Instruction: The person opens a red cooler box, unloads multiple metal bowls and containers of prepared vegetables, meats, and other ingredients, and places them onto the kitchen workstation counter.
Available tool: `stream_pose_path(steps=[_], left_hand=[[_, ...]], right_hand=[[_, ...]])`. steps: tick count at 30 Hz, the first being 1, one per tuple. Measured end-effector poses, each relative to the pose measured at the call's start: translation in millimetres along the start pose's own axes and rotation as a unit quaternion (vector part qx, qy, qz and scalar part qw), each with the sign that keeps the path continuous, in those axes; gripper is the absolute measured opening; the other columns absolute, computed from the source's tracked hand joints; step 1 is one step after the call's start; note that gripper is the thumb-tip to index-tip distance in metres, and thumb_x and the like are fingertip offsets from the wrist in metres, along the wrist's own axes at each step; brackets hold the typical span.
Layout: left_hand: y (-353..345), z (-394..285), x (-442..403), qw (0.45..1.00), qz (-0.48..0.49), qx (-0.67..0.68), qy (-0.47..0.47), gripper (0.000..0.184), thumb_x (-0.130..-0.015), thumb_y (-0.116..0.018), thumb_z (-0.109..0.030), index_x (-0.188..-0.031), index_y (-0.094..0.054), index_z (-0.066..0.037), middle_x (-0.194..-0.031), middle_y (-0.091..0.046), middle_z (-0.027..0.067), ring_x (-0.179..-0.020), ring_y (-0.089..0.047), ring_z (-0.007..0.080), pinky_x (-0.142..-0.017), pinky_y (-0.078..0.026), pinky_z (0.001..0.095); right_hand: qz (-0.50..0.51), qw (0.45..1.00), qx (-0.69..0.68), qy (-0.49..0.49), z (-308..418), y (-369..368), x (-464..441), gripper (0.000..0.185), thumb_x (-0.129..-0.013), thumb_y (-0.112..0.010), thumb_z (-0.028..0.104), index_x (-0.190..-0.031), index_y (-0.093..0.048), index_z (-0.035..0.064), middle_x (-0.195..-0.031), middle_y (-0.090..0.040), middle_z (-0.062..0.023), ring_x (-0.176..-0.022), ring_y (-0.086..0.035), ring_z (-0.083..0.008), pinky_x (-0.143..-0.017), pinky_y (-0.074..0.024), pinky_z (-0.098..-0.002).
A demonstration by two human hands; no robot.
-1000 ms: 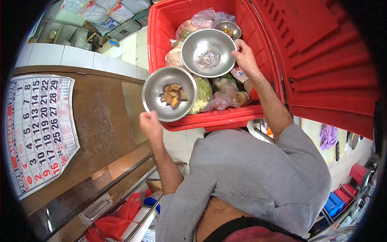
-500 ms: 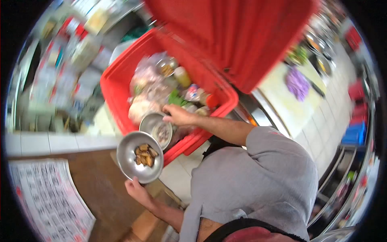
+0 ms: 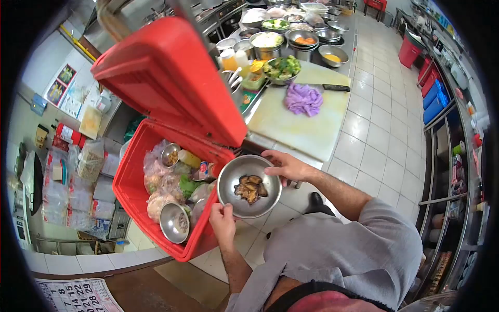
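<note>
A steel mixing bowl (image 3: 228, 195) with glossy dark brown food pieces (image 3: 251, 189) in it is held just beside the red cooler box (image 3: 136, 171). My left hand (image 3: 222, 222) pinches its near left rim. On the right side of the rim, my right hand (image 3: 288, 167) grips with the thumb over the edge. Inside the box, a second steel bowl (image 3: 170, 226) with pale pieces rests tilted near the front, among plastic bags (image 3: 156, 200), green leaves (image 3: 188, 185) and a small metal bowl (image 3: 170, 155). The box's red lid (image 3: 171, 78) stands raised.
A cutting board (image 3: 332, 125) with a purple cloth (image 3: 303, 99) and a knife (image 3: 335, 88) lies on the counter beyond. Behind it stand a bowl of green vegetables (image 3: 281, 69) and several metal containers. Shelving (image 3: 442, 171) lines the right side; a calendar (image 3: 78, 296) is at lower left.
My right hand has left the second bowl, which stays in the box, and now grips the bowl of brown pieces. That bowl has moved right across the box. The view has turned toward the counter.
</note>
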State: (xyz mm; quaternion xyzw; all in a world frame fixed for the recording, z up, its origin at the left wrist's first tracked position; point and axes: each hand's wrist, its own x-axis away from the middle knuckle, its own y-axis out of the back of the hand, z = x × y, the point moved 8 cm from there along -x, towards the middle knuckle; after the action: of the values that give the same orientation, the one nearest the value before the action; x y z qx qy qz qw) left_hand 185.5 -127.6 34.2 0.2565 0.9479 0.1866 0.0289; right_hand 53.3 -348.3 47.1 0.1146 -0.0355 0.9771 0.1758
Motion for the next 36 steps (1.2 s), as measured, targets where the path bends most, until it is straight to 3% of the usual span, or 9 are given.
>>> stream_pose_path(steps=[12,15,17,22,31,33,34,35,36], left_hand=[[-286.5,-110.6,-17.6,0.996,0.067,0.054,-0.012,0.02,-0.077,-0.058,-0.014,-0.069,-0.045,0.0,-0.056,-0.044,0.0027,-0.053,-0.041,0.0081,-0.045,-0.035,0.0265],[-308.2,-147.6,-32.4,0.995,0.047,-0.026,-0.088,0.021,-0.082,-0.057,-0.016,-0.074,-0.046,0.0,-0.062,-0.047,0.0041,-0.055,-0.048,0.0091,-0.048,-0.041,0.0257],[-320.4,-155.4,-41.9,0.973,0.035,0.225,-0.032,0.022,-0.088,-0.051,-0.019,-0.083,-0.045,0.001,-0.074,-0.052,0.0075,-0.06,-0.055,0.0122,-0.053,-0.048,0.0258],[-334.0,-152.5,-72.7,0.969,0.017,0.241,-0.046,0.026,-0.092,-0.044,-0.025,-0.097,-0.043,0.001,-0.098,-0.052,0.0136,-0.066,-0.061,0.0208,-0.058,-0.052,0.0283],[-387.3,-227.0,-233.3,0.966,-0.026,0.252,-0.052,0.024,-0.085,-0.051,-0.015,-0.088,-0.041,0.006,-0.09,-0.05,0.0158,-0.066,-0.062,0.0228,-0.05,-0.054,0.0289],[-392.2,-242.5,-268.7,0.973,-0.047,0.212,-0.082,0.021,-0.082,-0.051,-0.011,-0.084,-0.04,0.007,-0.085,-0.05,0.0159,-0.065,-0.061,0.0235,-0.048,-0.055,0.0294],[-393.5,-255.9,-284.2,0.98,-0.063,0.172,-0.076,0.018,-0.079,-0.049,-0.007,-0.081,-0.039,0.007,-0.082,-0.049,0.0157,-0.062,-0.061,0.0238,-0.047,-0.055,0.03],[-398.8,-265.8,-303.8,0.986,-0.078,0.133,-0.07,0.014,-0.076,-0.048,-0.004,-0.078,-0.038,0.007,-0.078,-0.049,0.0155,-0.06,-0.061,0.0241,-0.046,-0.056,0.0306],[-405.7,-268.7,-328.6,0.975,-0.096,0.195,-0.056,0.015,-0.076,-0.049,-0.004,-0.078,-0.038,0.007,-0.075,-0.049,0.0146,-0.056,-0.06,0.024,-0.047,-0.057,0.0315]], right_hand=[[-0.102,0.994,0.025,0.009,10.6,291.8,78.4,0.039,-0.076,-0.046,0.002,-0.114,-0.045,-0.0019,-0.084,-0.056,-0.0126,-0.043,-0.051,-0.0127,-0.038,-0.0436,-0.0255],[-0.09,0.995,0.028,0.042,28.0,327.4,55.7,0.038,-0.076,-0.046,0.002,-0.114,-0.045,-0.0031,-0.083,-0.055,-0.0122,-0.042,-0.051,-0.0127,-0.037,-0.0427,-0.0253],[-0.095,0.993,0.026,0.065,38.7,348.2,33.5,0.035,-0.075,-0.047,0.001,-0.109,-0.047,-0.0037,-0.085,-0.054,-0.0104,-0.046,-0.051,-0.012,-0.037,-0.0428,-0.0239],[-0.131,0.984,0.035,0.119,80.0,406.3,-47.6,0.037,-0.075,-0.046,-0.001,-0.111,-0.043,-0.0037,-0.081,-0.052,-0.0116,-0.041,-0.05,-0.013,-0.035,-0.0413,-0.0242],[-0.044,0.987,0.03,0.154,122.4,445.1,-174.1,0.038,-0.075,-0.049,0.001,-0.112,-0.042,-0.0053,-0.075,-0.054,-0.0109,-0.037,-0.049,-0.0129,-0.034,-0.0398,-0.0254],[-0.022,0.987,0.095,0.131,140.5,457.6,-199.1,0.038,-0.074,-0.052,0.001,-0.11,-0.045,-0.0029,-0.082,-0.055,-0.0139,-0.055,-0.057,-0.0192,-0.049,-0.0474,-0.0303],[-0.158,0.877,0.293,0.347,181.9,467.5,-197.6,0.038,-0.075,-0.054,0.003,-0.112,-0.046,-0.0002,-0.091,-0.053,-0.0146,-0.07,-0.056,-0.0231,-0.061,-0.0474,-0.0321],[-0.279,0.664,0.456,0.522,211.7,459.1,-181.5,0.039,-0.076,-0.056,0.004,-0.114,-0.047,0.0025,-0.099,-0.052,-0.0153,-0.086,-0.056,-0.0269,-0.073,-0.0473,-0.0339],[-0.189,0.697,0.447,0.528,220.0,460.9,-204.8,0.04,-0.075,-0.059,0.006,-0.114,-0.048,0.0042,-0.105,-0.049,-0.0157,-0.097,-0.049,-0.0297,-0.081,-0.0428,-0.0359]])
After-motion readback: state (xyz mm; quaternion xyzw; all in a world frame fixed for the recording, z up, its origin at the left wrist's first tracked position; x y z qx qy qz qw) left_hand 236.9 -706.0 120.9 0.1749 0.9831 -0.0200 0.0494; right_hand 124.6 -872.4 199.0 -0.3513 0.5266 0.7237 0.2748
